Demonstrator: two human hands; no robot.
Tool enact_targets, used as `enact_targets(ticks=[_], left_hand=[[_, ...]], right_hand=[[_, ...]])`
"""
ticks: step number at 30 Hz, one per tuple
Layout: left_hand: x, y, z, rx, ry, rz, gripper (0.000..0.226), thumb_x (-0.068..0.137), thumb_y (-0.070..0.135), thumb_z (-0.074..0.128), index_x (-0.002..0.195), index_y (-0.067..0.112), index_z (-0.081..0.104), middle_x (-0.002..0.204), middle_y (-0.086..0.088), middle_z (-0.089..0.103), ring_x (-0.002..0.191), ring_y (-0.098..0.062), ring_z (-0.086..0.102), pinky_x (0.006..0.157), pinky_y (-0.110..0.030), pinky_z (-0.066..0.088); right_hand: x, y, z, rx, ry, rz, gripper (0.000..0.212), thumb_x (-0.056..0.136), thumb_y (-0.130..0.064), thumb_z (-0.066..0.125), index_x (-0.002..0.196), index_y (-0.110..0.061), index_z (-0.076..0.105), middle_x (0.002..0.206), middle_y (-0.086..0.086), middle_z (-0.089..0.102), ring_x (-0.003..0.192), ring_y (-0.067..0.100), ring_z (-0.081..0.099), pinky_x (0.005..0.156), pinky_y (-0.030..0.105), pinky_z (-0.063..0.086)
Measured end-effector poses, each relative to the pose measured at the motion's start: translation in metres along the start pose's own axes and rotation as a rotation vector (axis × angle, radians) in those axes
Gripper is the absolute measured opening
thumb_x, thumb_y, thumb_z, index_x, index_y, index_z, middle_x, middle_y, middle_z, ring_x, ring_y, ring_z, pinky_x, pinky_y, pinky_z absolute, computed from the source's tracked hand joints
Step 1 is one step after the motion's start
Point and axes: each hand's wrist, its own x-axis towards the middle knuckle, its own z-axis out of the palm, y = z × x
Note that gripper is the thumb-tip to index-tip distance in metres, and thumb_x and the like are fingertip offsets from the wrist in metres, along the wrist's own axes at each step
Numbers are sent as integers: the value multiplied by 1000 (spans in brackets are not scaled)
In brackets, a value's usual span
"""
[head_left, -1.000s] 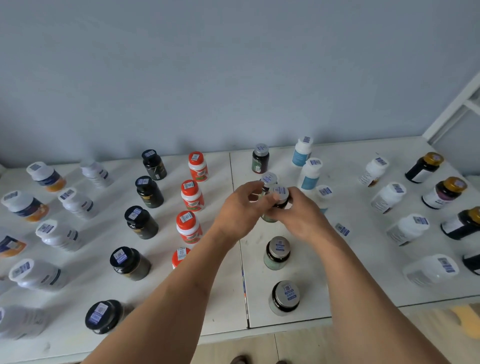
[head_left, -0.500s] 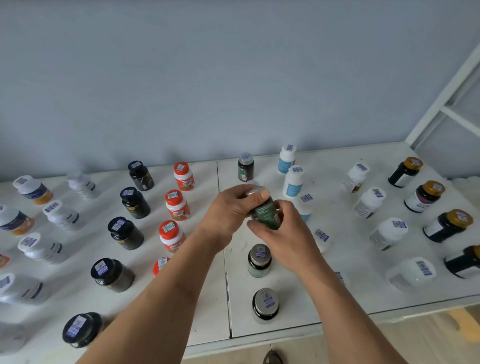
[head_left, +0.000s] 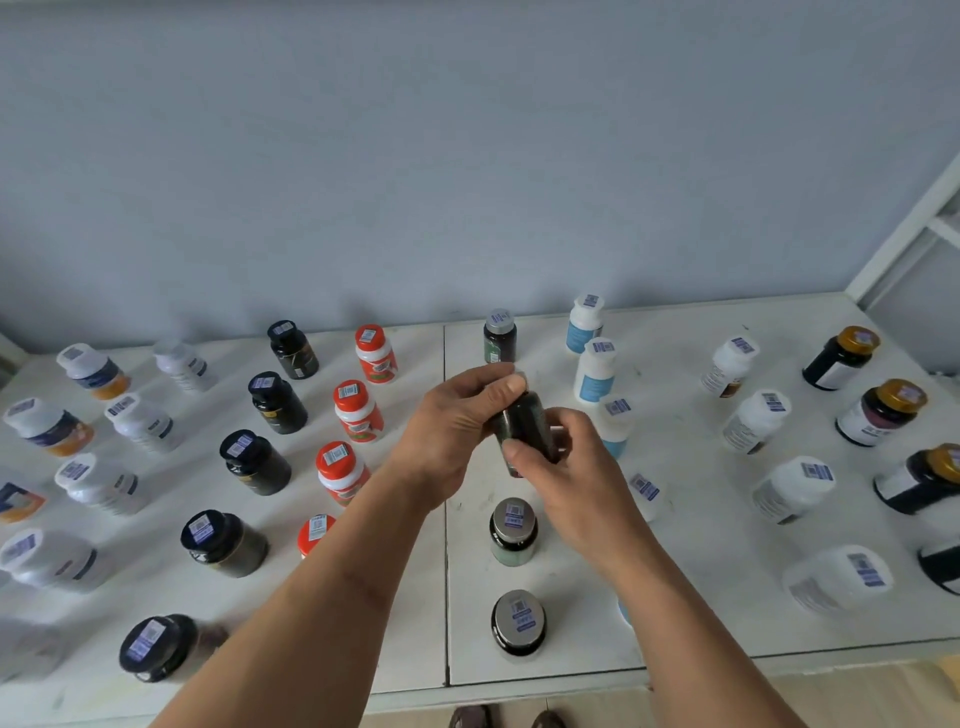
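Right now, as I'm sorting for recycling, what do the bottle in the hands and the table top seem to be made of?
The dark bottle, gripped by the left hand and right hand, looks like glossy dark-green plastic or glass; its side shines, but blur leaves it open. The table top looks like matte white painted or laminated board: scuffed, with a seam.

Table (head_left: 680, 426) packed in columns. Left hand (head_left: 452, 431) and right hand (head_left: 571, 467) grip the dark bottle (head_left: 522, 423) above it. A grey-lid bottle (head_left: 513, 530) stands just nearer, a front grey-lid bottle (head_left: 518, 621) by the near edge. Red-cap bottles (head_left: 358, 410) crowd the left, blue-label bottles (head_left: 595, 371) the right. Bare lane beyond those, before the white bottles (head_left: 753, 421).
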Motion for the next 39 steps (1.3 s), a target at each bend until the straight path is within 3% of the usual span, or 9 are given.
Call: enact_targets(ticks=[3,8,11,17,20,23,28,35,39], left_hand=[[3,0,-1,29,5,-6,58,73,25,76,121,-5,62,119,-29,65,104,-31,65,107,-49,45],[9,2,-9,49,-15,-20,61,75,25,76,126,-3,60,124,-27,63,118,-40,60,107,-50,45],[13,1,-13,135,-29,-28,60,74,30,79,125,3,63,118,-17,70,114,-32,65,107,-47,46],[18,3,-18,269,-85,-9,48,83,19,76,127,11,61,115,-1,72,101,-2,68,87,-15,51],[20,3,-17,350,-48,34,44,85,28,74,125,14,64,112,4,73,96,4,68,78,-7,49],[23,1,-20,695,79,161,33,91,40,66,118,21,67,103,12,70,83,11,63,71,0,43],[29,-9,-25,1200,149,321,34,96,42,57,123,23,66,118,4,66,103,-15,61,80,-23,44],[37,-18,-29,1187,144,338,34,96,40,58,122,20,67,119,1,67,104,-18,62,85,-32,50],[41,-18,-31,1162,151,343,30,96,37,59,117,18,69,113,0,68,96,-17,63,81,-28,48]], right_hand=[[-1,-2,3,-87,127,-60,46,78,-41,79,107,-33,45,101,-13,57,84,0,60,66,13,44],[5,-2,-2,35,-40,12,23,90,-46,66,110,-40,56,96,-13,69,92,6,66,87,32,53],[7,-1,3,-87,6,-42,44,84,-41,74,119,-32,49,104,-16,62,91,2,63,79,23,51],[18,3,9,-118,-59,6,47,82,-44,72,123,-44,50,104,-19,69,98,3,65,90,33,53],[28,9,12,-133,-73,46,49,81,-35,74,125,-39,52,108,-18,67,102,7,63,92,33,52],[40,21,19,-182,-83,131,49,80,-27,76,122,-28,49,106,-14,63,99,13,62,87,31,50],[56,45,25,-212,-108,209,53,77,-23,79,119,-28,46,110,-8,64,103,17,62,89,32,48],[65,62,29,-212,-147,226,57,75,-21,80,119,-33,45,112,-11,65,107,16,61,99,39,48],[67,48,22,-182,-174,239,71,76,-22,82,133,-26,41,122,-9,58,111,13,57,94,28,44]])
